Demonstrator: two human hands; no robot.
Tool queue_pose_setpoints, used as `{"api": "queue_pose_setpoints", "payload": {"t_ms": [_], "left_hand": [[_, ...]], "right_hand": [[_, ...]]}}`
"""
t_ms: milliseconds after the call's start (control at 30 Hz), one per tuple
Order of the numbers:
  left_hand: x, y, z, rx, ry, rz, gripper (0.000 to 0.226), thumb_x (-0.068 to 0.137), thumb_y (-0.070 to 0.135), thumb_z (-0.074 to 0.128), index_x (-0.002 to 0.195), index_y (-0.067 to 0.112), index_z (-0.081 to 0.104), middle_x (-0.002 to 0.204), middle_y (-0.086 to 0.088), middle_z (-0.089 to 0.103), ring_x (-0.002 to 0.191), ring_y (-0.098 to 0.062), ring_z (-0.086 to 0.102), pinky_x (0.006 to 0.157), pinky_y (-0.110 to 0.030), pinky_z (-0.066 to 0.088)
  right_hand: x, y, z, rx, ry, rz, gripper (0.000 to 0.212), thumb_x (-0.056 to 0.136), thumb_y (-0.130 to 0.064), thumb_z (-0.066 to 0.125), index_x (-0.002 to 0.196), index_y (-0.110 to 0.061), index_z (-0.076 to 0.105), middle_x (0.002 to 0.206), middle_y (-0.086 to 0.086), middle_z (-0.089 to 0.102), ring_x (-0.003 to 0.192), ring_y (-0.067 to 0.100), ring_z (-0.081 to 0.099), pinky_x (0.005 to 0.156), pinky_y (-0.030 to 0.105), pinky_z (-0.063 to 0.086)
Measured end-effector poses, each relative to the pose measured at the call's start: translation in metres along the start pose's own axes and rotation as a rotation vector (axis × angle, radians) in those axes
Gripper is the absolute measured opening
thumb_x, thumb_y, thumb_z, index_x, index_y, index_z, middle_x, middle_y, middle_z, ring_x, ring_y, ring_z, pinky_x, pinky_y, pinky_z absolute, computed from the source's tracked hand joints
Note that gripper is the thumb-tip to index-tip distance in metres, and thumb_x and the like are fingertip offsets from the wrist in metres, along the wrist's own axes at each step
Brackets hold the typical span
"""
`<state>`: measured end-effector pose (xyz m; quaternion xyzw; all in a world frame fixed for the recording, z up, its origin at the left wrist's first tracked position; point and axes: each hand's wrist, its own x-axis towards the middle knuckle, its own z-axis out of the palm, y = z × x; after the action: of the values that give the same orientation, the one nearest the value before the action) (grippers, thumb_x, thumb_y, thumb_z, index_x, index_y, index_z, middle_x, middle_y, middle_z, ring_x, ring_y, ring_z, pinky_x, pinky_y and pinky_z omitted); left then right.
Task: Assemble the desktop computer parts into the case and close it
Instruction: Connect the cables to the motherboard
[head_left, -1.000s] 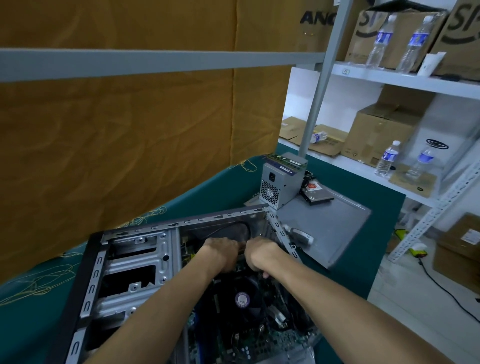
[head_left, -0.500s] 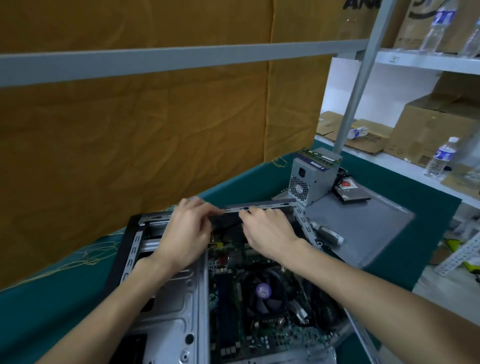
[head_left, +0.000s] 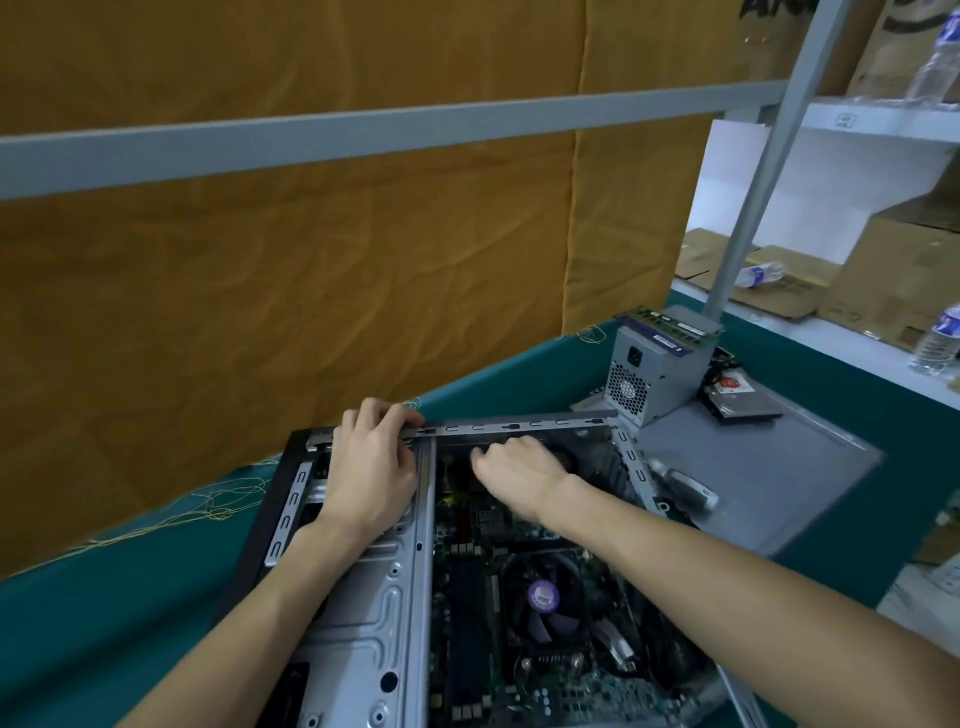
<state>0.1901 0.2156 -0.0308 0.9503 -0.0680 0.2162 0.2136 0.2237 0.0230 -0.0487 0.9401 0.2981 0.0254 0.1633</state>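
The open case (head_left: 363, 613) lay on the worktop (head_left: 104, 597). The left hand (head_left: 371, 467) clamped its far rail at 11 o'clock; the right hand (head_left: 519, 467) reached inside, grip hidden. The power supply (head_left: 654, 374) at 1 o'clock looked heavy, rigid; best gripped by its sides.

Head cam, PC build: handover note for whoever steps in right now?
Left hand: rests on the drive cage, fingers curled over the case's far top rail.
Right hand: reaching down inside the case near the far wall; what it grips is hidden.
Done: motherboard with CPU fan sits in the case.
Left: power supply with RAM sticks on top, and a drive, are outside on the side panel. Fit those, then close the panel.
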Motion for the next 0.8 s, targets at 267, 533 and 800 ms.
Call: {"api": "queue_pose_setpoints", "payload": {"t_ms": [267, 533, 800], "left_hand": [[-0.003, 0.0, -0.004, 0.011, -0.038, -0.006, 0.032, 0.09, 0.0, 0.058, 0.117, 0.016, 0.068, 0.114, -0.008, 0.057, 0.102, -0.031, 0.048, 0.088, -0.042, 0.04], [-0.041, 0.036, -0.015, 0.014, -0.242, -0.149, 0.063, 0.096, 0.034, 0.06, 0.151, 0.008, 0.044, 0.161, -0.008, 0.035, 0.148, -0.028, 0.032, 0.121, -0.043, 0.027], [-0.042, 0.055, -0.014, 0.014, -0.301, -0.187, 0.069, 0.087, 0.011, 0.062, 0.153, 0.017, 0.045, 0.162, 0.002, 0.038, 0.148, -0.023, 0.035, 0.117, -0.038, 0.038]], "right_hand": [[-0.018, 0.003, -0.023, 0.237, 0.044, -0.019, 0.012, 0.096, -0.002, 0.053, 0.105, -0.007, 0.057, 0.097, 0.017, 0.068, 0.089, 0.039, 0.067, 0.063, 0.04, 0.041], [-0.024, 0.047, -0.022, 0.347, 0.201, 0.184, 0.053, 0.102, -0.051, 0.046, 0.138, -0.012, 0.051, 0.123, 0.012, 0.059, 0.114, 0.031, 0.058, 0.096, 0.045, 0.048], [-0.031, 0.057, -0.01, 0.302, 0.218, 0.216, 0.027, 0.109, -0.036, 0.041, 0.11, -0.013, 0.054, 0.1, 0.007, 0.069, 0.089, 0.032, 0.066, 0.064, 0.035, 0.039]]}}
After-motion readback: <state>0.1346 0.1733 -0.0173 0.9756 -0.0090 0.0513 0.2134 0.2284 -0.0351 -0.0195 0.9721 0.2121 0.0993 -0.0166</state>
